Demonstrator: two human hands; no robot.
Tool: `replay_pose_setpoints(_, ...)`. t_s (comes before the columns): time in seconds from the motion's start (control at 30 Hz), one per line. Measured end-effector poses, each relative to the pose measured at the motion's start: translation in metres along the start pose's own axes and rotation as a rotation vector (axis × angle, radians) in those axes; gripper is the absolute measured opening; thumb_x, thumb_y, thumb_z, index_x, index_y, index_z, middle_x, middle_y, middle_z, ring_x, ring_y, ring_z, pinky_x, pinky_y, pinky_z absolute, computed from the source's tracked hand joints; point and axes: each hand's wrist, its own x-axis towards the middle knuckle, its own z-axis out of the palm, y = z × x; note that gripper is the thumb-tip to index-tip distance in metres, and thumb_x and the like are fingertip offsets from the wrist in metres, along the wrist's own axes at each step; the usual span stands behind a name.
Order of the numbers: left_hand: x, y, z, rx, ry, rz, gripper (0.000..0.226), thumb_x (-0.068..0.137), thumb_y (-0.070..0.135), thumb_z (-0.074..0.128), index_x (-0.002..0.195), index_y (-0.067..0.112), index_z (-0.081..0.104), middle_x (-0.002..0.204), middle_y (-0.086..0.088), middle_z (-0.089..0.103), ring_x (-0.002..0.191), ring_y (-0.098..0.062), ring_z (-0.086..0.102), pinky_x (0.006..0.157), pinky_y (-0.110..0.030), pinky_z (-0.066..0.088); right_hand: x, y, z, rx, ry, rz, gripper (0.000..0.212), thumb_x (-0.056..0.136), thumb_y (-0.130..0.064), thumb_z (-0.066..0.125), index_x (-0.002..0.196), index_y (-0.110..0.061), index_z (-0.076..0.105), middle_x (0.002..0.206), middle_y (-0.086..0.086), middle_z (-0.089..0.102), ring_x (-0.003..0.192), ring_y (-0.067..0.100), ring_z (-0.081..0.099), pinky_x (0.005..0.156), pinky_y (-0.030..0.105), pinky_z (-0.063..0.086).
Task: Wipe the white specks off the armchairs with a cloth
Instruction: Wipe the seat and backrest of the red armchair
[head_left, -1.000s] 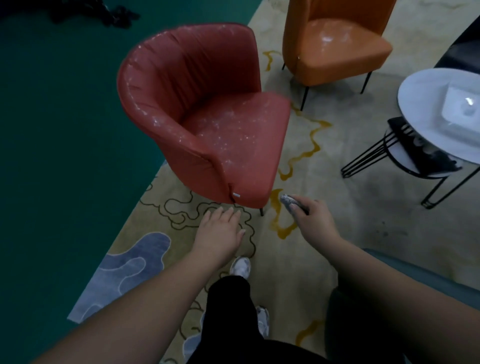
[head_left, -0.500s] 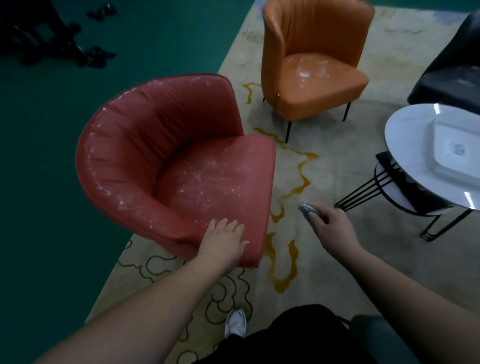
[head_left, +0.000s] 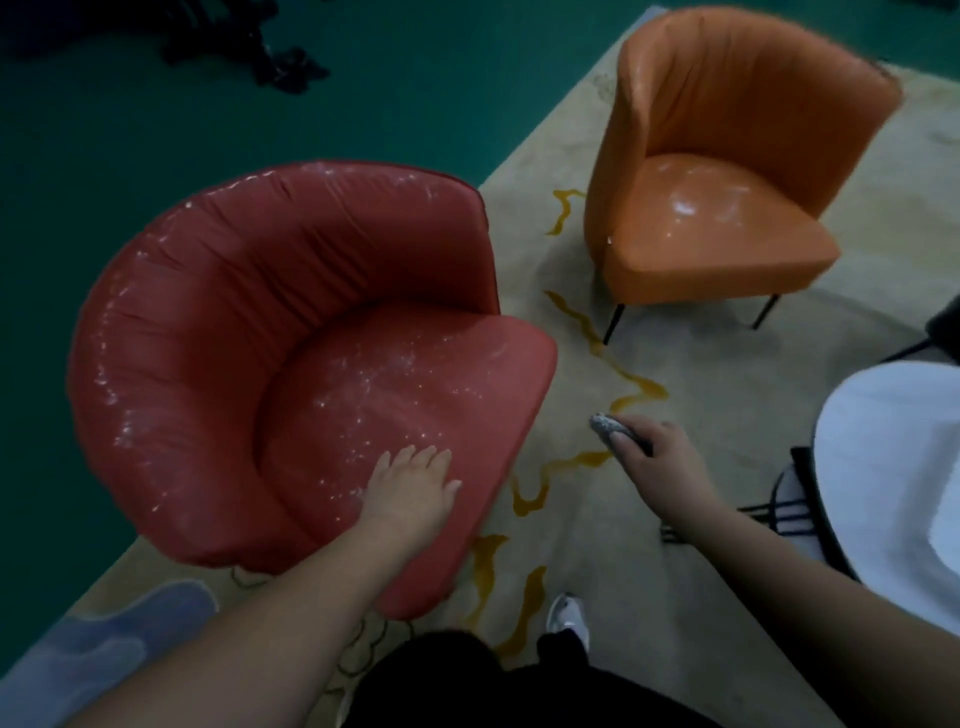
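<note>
Both bare arms reach forward from the near edge. The left hand (head_left: 410, 486) is flat with its fingers straight and close together, palm down. The right hand (head_left: 655, 457) is out to the right, fingers curled into a fist, knuckles up. One foot in a white shoe (head_left: 569, 618) shows below, between the arms.

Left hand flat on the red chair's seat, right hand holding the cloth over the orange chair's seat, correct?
Not quite. In the head view the right hand holds the cloth over the rug, not the orange chair. The left hand does lie flat on the red chair seat.
</note>
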Motion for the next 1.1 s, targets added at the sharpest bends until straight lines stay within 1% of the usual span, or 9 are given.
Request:
replay_pose_setpoints(0.17,0.009,0.016,-0.007,-0.116,0.035,-0.171,0.056,0.100,0.049,0.025,0.151,0.024,0.025,0.157,0.002,0.029,0.145,-0.023,0.022,0.118,-0.043,0.015,0.066,-0.002,-0.006,-0.020,-0.139,-0.102,0.026,0.093,-0.020,0.057,0.116,-0.025,0.068,0.096,0.007,0.065,0.096,0.019,0.056,0.077,0.026,0.039)
replay_pose_setpoints(0.37,0.013,-0.002,-0.013,-0.210,0.053,-0.340,0.057,0.101,0.049,0.025,0.152,0.024,0.021,0.158,0.001,0.025,0.145,-0.022,0.019,0.119,-0.043,0.014,0.125,-0.042,0.027,0.024,-0.353,-0.218,0.027,0.095,-0.022,0.055,0.118,-0.026,0.067,0.106,0.001,0.067,0.104,0.017,0.058,0.089,0.029,0.046)
replay_pose_setpoints(0.53,0.024,-0.043,-0.009,-0.274,0.050,-0.459,0.058,0.101,0.048,0.024,0.153,0.023,0.019,0.159,0.000,0.022,0.146,-0.022,0.018,0.119,-0.042,0.014,0.165,-0.077,0.056,-0.076,-0.440,-0.305,0.028,0.095,-0.026,0.053,0.120,-0.030,0.065,0.094,-0.001,0.065,0.095,0.020,0.056,0.076,0.025,0.039)
replay_pose_setpoints(0.63,0.029,-0.066,-0.002,-0.309,0.029,-0.530,0.058,0.101,0.048,0.022,0.153,0.023,0.017,0.159,-0.001,0.021,0.146,-0.023,0.018,0.119,-0.042,0.014,0.185,-0.095,0.074,-0.144,-0.471,-0.351,0.027,0.094,-0.029,0.053,0.118,-0.034,0.064,0.081,-0.006,0.053,0.081,0.013,0.046,0.065,0.023,0.031)
replay_pose_setpoints(0.73,0.026,-0.079,0.008,-0.372,0.027,-0.609,0.058,0.101,0.048,0.023,0.153,0.023,0.018,0.159,-0.001,0.021,0.146,-0.022,0.018,0.118,-0.041,0.015,0.198,-0.111,0.095,-0.206,-0.546,-0.387,0.033,0.090,-0.036,0.059,0.123,-0.034,0.060,0.091,-0.003,0.056,0.080,0.009,0.051,0.064,0.019,0.037)
replay_pose_setpoints(0.83,0.019,-0.082,0.020,-0.437,0.014,-0.678,0.058,0.101,0.048,0.024,0.153,0.023,0.017,0.160,0.000,0.020,0.146,-0.021,0.018,0.118,-0.041,0.014,0.204,-0.125,0.124,-0.236,-0.664,-0.394,0.046,0.083,-0.035,0.068,0.128,-0.035,0.056,0.108,-0.001,0.057,0.089,0.003,0.056,0.078,0.022,0.043)
replay_pose_setpoints(0.97,0.010,-0.080,0.037,-0.576,0.025,-0.822,0.059,0.100,0.048,0.026,0.154,0.026,0.013,0.159,0.001,0.022,0.145,-0.021,0.019,0.118,-0.041,0.014,0.210,-0.140,0.171,-0.294,-0.739,-0.461,0.052,0.084,-0.028,0.065,0.133,-0.038,0.048,0.115,0.001,0.055,0.086,0.003,0.053,0.068,0.013,0.038)
replay_pose_setpoints(1.03,0.009,-0.078,0.043,-0.606,0.053,-0.899,0.060,0.099,0.049,0.027,0.154,0.026,0.013,0.157,0.002,0.026,0.144,-0.021,0.022,0.117,-0.039,0.016,0.215,-0.146,0.192,-0.286,-0.745,-0.485,0.058,0.085,-0.029,0.064,0.137,-0.040,0.041,0.117,-0.003,0.055,0.088,0.005,0.053,0.071,0.015,0.039)
replay_pose_setpoints(1.1,0.011,-0.074,0.052,-0.640,0.065,-0.988,0.061,0.099,0.050,0.026,0.154,0.026,0.013,0.156,0.002,0.029,0.142,-0.021,0.025,0.116,-0.039,0.019,0.220,-0.152,0.210,-0.266,-0.819,-0.492,0.064,0.085,-0.029,0.065,0.137,-0.044,0.032,0.103,-0.015,0.061,0.077,-0.003,0.060,0.063,0.009,0.042)
